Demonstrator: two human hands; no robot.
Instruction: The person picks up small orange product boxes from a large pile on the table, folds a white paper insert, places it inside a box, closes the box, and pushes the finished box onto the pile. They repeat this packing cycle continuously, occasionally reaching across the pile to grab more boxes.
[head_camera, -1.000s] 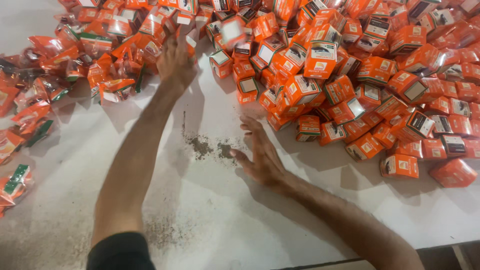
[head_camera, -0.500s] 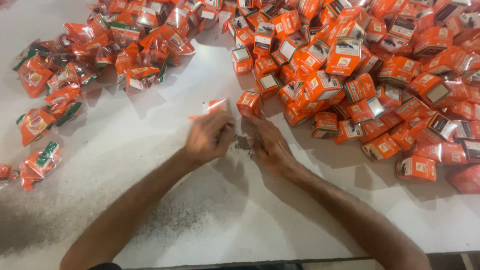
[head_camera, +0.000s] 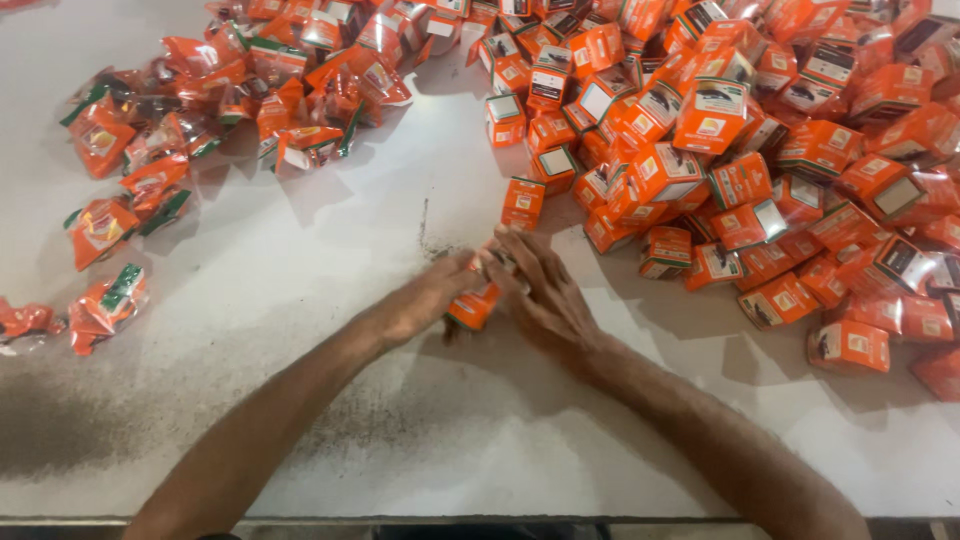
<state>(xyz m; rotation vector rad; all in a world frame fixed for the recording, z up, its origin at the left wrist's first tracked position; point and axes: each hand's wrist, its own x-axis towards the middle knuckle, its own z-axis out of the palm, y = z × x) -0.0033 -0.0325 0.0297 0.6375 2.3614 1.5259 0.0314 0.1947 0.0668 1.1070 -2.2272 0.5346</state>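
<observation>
Bare white tabletop (head_camera: 300, 300) around the hands; its near edge runs along the bottom of the view, open room left and below. Left hand (head_camera: 430, 295) and right hand (head_camera: 540, 295) meet mid-tabletop, both closed on a small orange box (head_camera: 473, 307) held between them. Heap of orange boxes (head_camera: 760, 150) just beside the right hand, upper right. Orange plastic pouches (head_camera: 230, 100) well apart, upper left.

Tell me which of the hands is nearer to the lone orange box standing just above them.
Right. The right hand has fingertips reaching just below the lone orange box; the left hand sits lower and further left.
</observation>
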